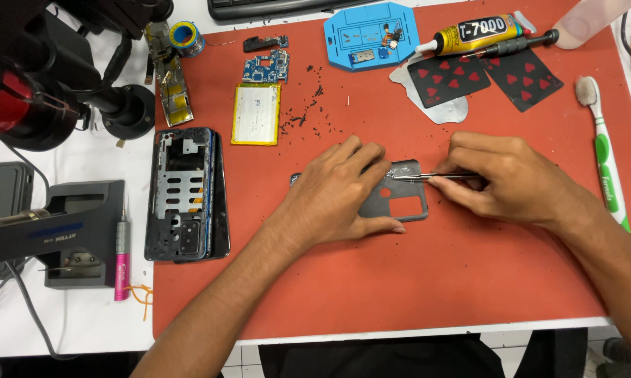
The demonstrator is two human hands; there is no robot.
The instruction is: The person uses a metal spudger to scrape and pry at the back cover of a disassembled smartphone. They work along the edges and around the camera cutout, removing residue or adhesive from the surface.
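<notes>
1. Red work mat (399, 280) across the frame's centre and right.
2. Stripped phone frame (186, 192) at centre left, battery (256, 114) above it.
3. Left hand (336, 196) at centre, pressed flat on a grey phone back cover (399, 203), fingers spread, grasping nothing.
4. Right hand (511, 178) just right of it, pinched around metal tweezers (434, 176), tips touching the cover's upper edge.
5. Toothbrush (606, 154) at far right.
</notes>
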